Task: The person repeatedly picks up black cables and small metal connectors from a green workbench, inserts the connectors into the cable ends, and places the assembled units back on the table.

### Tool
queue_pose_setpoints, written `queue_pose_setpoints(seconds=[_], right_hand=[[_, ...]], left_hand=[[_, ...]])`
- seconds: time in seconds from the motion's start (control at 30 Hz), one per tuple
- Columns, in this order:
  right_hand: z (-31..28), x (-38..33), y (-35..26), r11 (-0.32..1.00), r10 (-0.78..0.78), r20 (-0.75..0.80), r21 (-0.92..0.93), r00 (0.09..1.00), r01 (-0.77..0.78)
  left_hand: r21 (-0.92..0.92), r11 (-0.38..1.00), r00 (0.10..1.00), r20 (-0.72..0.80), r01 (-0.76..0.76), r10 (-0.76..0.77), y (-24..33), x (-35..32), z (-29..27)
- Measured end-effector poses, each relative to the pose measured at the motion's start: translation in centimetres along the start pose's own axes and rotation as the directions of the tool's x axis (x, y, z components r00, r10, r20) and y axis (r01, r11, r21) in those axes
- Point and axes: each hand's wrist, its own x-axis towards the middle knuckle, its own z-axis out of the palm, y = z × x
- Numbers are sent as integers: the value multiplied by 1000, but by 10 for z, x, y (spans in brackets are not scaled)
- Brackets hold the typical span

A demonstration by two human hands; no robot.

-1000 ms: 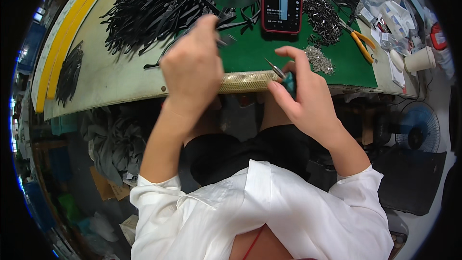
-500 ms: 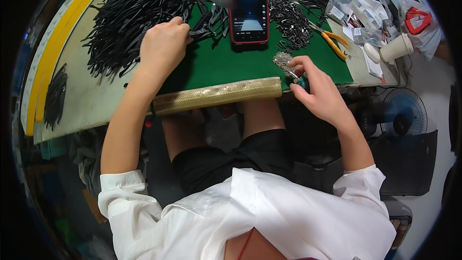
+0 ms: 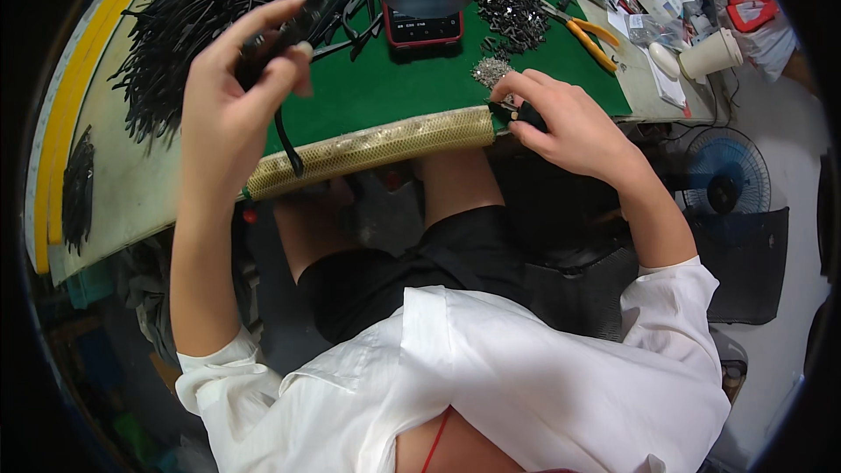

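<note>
Black plastic strap: we hold a thin black strap-like piece [image 3: 285,136] in our left hand [image 3: 229,114], upper left of the frame; its tail hangs down over the padded table edge.
Left grip: fingers closed together, pinching the strap's upper end.
Right grip: our right hand [image 3: 569,127], right of centre, has its fingertips clamped on a small black part [image 3: 506,111] at the table edge.
Handling: we judge the strap light and limp, likely to flop; best taken near its thicker end. The small part looks rigid, tiny, easy to drop.
Surface: green felt mat [image 3: 394,88] with woven gold edge padding [image 3: 377,147].
Around: heap of black straps [image 3: 188,22] upper left, red-cased phone [image 3: 420,9] top centre, orange-handled pliers [image 3: 589,37] upper right.
</note>
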Motion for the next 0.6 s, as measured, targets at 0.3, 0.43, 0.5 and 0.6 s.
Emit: queue_pose_setpoints(seconds=[0.3, 0.43, 0.5, 0.6], right_hand=[[2, 3, -3, 999, -4, -14, -32, 1000, 4], [5, 4, -1, 998, -34, -32, -46, 999, 32], [3, 6, -3, 999, -15, -3, -51, 1000, 14], [0, 9, -8, 998, 29, 48, -58, 998, -26]], left_hand=[[-186, 973, 991, 26, 135, -133, -6, -23, 22], [-189, 971, 990, 39, 144, -139, -9, -25, 21], [-172, 974, 989, 44, 148, -142, -11, -25, 19], [-141, 981, 991, 29, 133, -130, -10, -27, 18]])
